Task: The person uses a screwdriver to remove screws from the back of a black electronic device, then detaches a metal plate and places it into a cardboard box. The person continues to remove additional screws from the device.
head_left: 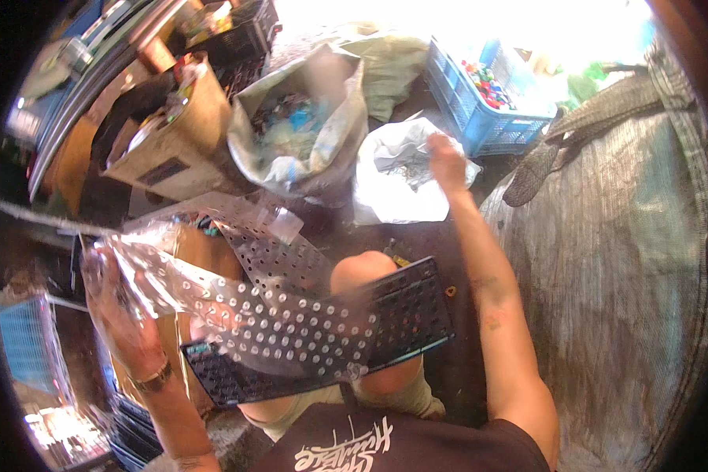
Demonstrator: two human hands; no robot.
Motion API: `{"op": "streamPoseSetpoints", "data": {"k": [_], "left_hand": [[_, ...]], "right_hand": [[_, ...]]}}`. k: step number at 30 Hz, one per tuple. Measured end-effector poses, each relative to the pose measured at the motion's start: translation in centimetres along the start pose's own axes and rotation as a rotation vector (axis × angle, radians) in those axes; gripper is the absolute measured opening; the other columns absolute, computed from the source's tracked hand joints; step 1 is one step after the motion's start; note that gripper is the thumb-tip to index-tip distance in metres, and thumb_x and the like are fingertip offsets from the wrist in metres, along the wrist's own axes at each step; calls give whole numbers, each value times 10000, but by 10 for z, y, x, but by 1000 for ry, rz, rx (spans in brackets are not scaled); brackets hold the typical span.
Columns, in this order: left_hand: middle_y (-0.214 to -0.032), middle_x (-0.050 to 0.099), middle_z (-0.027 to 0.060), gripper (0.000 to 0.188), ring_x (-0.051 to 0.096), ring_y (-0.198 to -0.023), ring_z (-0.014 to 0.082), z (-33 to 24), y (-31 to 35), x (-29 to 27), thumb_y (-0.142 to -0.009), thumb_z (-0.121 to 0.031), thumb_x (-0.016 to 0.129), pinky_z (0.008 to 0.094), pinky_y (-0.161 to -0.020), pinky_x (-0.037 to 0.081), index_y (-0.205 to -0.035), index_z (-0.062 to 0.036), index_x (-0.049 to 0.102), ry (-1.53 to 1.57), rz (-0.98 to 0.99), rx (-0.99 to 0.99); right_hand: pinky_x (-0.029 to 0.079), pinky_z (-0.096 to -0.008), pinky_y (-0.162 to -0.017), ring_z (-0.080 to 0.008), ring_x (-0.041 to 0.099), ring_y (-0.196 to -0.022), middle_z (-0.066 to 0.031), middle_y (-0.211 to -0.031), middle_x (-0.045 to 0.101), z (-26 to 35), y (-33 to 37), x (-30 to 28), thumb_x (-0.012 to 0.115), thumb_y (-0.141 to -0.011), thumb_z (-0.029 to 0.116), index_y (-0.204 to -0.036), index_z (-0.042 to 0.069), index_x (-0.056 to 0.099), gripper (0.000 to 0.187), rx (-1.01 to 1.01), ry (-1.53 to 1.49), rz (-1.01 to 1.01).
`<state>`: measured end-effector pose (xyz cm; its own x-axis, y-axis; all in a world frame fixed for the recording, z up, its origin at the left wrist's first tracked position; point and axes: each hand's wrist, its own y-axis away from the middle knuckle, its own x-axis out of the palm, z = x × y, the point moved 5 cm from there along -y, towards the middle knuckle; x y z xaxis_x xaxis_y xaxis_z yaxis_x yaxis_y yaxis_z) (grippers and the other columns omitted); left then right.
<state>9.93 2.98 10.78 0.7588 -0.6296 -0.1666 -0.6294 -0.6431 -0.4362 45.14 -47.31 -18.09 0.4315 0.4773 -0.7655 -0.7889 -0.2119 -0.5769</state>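
A transparent plastic sheet dotted with pale round domes point(291, 326) slants across a black rectangular keyboard panel point(405, 315) on the person's lap, covering the middle of its far edge and ending near its near edge; the panel's 2 right corners stay uncovered. The left hand point(130, 326), past the panel's far left corner, has its fingers clamped on the sheet's left end. The right hand point(448, 163) is over the right rim of an open white plastic sack point(385, 197); its fingers look bent together, but blur hides whether they grip anything.
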Motion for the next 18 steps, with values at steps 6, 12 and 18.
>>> {"op": "streamPoseSetpoints", "data": {"k": [6, 12, 18], "left_hand": [[-1170, 733, 27, 256, 683, -1061, 142, 14, -123, 163, -1021, -159, 756, 291, -960, 543, -1224, -12, 706, 122, 161, -32], [-1061, 767, 49, 123, 712, -952, 152, 63, -210, 324, -1016, -158, 761, 344, -853, 587, -1105, -73, 765, 19, 278, 548], [-1048, 758, 70, 118, 703, -973, 171, 178, -158, 450, -1016, -90, 709, 337, -857, 555, -1130, -58, 708, -68, 649, 800]], "right_hand": [[611, -472, -731, -346, 769, -848, -182, -953, 763, -39, 54, 93, 562, -985, 105, -1108, 44, 729, 216, 556, -77, 407], [508, -294, -475, -151, 635, -502, -78, -830, 747, -87, 32, 42, 785, -905, 234, -1112, 38, 752, 287, 828, -822, 548], [526, -497, -1033, -372, 696, -1212, -241, -1253, 738, -128, 55, 26, 771, -920, 413, -1269, 52, 724, 505, 925, 73, 318]]}}
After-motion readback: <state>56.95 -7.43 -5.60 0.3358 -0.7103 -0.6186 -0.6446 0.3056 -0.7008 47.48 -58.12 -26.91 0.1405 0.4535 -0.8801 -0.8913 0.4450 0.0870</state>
